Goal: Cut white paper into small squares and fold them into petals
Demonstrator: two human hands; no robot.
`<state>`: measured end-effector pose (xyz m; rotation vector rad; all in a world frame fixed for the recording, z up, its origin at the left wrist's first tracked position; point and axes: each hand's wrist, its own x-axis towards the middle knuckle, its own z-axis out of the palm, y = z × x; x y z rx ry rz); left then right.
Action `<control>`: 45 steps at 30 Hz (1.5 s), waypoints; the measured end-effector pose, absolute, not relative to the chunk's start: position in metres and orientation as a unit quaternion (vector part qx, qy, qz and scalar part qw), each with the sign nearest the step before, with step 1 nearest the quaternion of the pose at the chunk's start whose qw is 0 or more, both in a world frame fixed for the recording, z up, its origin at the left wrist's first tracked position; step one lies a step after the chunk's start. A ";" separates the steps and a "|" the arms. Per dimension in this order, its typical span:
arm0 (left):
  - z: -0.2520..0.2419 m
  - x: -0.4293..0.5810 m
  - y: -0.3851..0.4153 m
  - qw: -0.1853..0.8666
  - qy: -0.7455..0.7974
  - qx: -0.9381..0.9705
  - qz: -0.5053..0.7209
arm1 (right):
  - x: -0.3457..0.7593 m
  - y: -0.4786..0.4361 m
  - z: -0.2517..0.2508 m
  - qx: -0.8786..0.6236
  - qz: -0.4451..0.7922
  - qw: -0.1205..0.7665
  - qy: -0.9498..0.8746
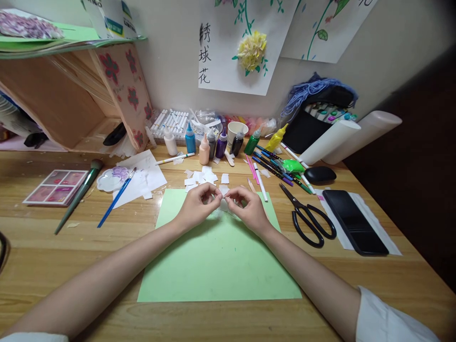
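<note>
Over the upper part of a green sheet of paper (213,266), my left hand (199,206) and my right hand (247,209) meet with their fingertips almost touching. Thumb and forefinger of each hand are pinched on a small white piece of paper (223,205), partly hidden by the fingers. Just beyond the hands lies a loose pile of white paper pieces (204,175), with one single square (224,178) to its right. A capped white marker (261,183) rests across the sheet's upper right edge.
Black scissors (309,216) and a phone (354,222) lie on the right. Paint bottles (204,151) and a paper cup (237,130) line the back. A paintbrush (117,197), a palette (110,180) and a makeup palette (55,187) are on the left.
</note>
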<state>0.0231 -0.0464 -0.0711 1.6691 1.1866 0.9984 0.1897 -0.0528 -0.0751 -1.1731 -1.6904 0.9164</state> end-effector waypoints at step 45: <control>-0.065 0.025 -0.050 0.369 0.486 0.686 0.395 | 0.190 -0.051 -0.077 -0.481 0.393 0.427 -0.657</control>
